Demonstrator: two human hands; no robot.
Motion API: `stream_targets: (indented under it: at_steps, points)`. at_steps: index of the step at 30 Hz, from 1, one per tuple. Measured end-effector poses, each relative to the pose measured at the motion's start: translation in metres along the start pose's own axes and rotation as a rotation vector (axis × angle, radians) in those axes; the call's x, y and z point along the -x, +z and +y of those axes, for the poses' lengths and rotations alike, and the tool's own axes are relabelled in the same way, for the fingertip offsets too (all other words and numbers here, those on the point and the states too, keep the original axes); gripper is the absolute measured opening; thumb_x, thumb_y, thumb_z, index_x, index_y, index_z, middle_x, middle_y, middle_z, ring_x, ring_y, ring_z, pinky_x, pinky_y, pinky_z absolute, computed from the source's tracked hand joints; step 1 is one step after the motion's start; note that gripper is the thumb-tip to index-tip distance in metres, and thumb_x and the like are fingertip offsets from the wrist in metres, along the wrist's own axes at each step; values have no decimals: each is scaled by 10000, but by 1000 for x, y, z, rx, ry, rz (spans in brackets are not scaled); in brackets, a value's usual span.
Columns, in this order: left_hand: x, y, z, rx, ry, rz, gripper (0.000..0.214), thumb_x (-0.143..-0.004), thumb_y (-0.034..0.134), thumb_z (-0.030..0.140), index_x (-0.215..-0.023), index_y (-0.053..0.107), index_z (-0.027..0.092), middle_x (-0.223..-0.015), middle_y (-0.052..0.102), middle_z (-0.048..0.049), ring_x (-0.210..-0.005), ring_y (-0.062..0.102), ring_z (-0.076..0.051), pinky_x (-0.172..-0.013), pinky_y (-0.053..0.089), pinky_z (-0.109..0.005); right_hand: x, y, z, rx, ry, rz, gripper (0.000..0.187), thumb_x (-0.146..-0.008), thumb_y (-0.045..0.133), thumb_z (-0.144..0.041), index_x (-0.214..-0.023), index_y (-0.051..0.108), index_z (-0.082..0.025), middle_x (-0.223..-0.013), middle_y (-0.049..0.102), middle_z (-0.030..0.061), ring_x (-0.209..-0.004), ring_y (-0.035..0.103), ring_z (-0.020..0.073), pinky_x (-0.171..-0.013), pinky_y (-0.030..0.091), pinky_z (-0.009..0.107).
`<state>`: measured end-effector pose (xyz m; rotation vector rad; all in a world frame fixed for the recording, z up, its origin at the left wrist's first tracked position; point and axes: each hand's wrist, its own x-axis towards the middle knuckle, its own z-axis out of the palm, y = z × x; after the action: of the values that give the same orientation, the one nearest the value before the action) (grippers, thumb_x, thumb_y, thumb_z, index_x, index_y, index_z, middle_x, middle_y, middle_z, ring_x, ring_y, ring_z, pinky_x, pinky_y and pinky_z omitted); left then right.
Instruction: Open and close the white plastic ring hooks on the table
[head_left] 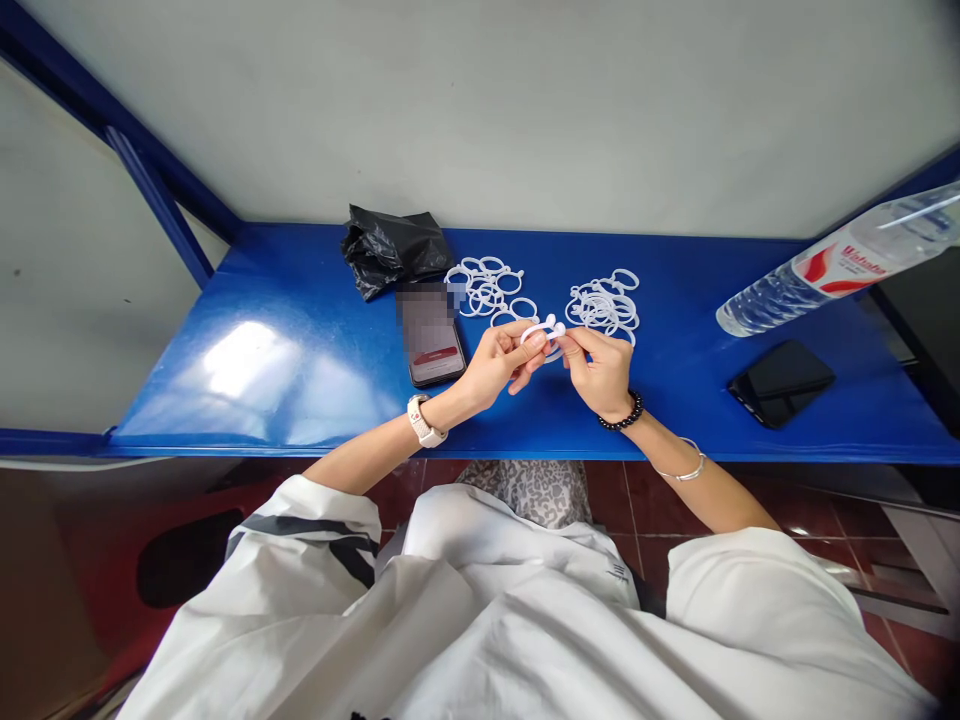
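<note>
Between my two hands, above the blue table, is a white plastic ring (534, 330) with small round knobs at its ends, like a curtain ring. My left hand (496, 365) pinches its left side between thumb and fingers. At the knobbed end, the thumb and fingertips of my right hand (602, 372) close on the same ring. Part of another white ring shows just below the fingers. Beyond my left hand lies a loose group of white rings (486, 287). A denser pile of similar rings (600, 307) sits just beyond my right hand.
A crumpled black plastic bag (394, 245) and a lit phone (433, 335) lie left of the rings. On the right are a clear water bottle (832, 262) and a dark phone (781, 383). The blue table (337, 330) meets a pale wall (480, 120) behind.
</note>
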<state>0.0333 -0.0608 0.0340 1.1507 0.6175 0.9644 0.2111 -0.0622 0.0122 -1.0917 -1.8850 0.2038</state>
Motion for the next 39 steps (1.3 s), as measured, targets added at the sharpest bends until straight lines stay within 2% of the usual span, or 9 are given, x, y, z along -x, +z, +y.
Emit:
stream_targets:
  at_steps: [4,10,15,20,25,28,30,35,39]
  points:
    - [0,2,-3,37,36,-1,515,-858,774,633,-801,598,153,-565,505,85,-319,368,-8,-364,197,-207,-1,0,-5,-105,68,26,542,-1063,497,-550,-643,597,-223,-509,544,-1,-486,521,148,-551,416,301]
    - [4,11,-12,78,96,-49,520,-841,798,626,-798,591,151,-603,532,59,-388,390,-16,-373,223,-185,-10,0,0,-289,310,77,609,-1005,518,-699,-657,640,-214,-453,476,-38,-393,424,112,-480,390,281]
    - [0,2,-5,131,-1,-46,495,-870,785,581,-785,523,169,-598,470,69,-427,407,-31,-424,285,-180,-16,3,7,-277,210,38,589,-961,571,-736,-706,670,-214,-618,607,6,-542,528,139,-538,445,288]
    - [-3,-4,-1,104,-128,-155,501,-981,603,624,-801,525,163,-605,449,51,-450,396,-52,-429,288,-182,-13,2,11,-125,29,17,377,-1030,574,-556,-901,726,-236,-786,662,41,-645,565,170,-586,485,316]
    - [0,-6,-1,98,-191,-271,504,-943,674,610,-780,520,158,-593,423,58,-452,342,-42,-425,257,-180,-11,-2,18,-107,-146,-121,275,-1069,504,-393,-1002,717,-232,-953,703,76,-622,556,156,-564,475,316]
    - [0,-9,3,83,-241,-301,506,-957,651,604,-769,541,148,-578,399,58,-452,320,-43,-422,234,-184,-13,-3,24,-116,-212,-169,251,-1055,531,-392,-929,668,-222,-858,674,54,-586,529,146,-540,440,297]
    - [0,-9,4,67,-256,-321,527,-959,640,617,-737,535,150,-567,361,65,-453,303,-42,-422,221,-186,-13,-4,25,-100,-238,-183,317,-1060,526,-419,-829,614,-221,-731,610,25,-560,498,141,-538,412,291]
    - [1,-3,0,35,-185,-317,600,-905,649,722,-714,454,188,-586,300,93,-455,237,-28,-422,172,-175,-9,-2,17,-103,-120,-135,527,-1083,457,-524,-650,473,-224,-576,490,-3,-515,433,132,-526,336,300]
    - [3,1,-2,-42,-115,-284,606,-931,573,756,-725,407,211,-595,277,103,-448,215,-30,-419,170,-182,-7,1,7,-222,55,-129,602,-1030,523,-620,-587,475,-215,-505,493,-11,-470,443,124,-514,328,297]
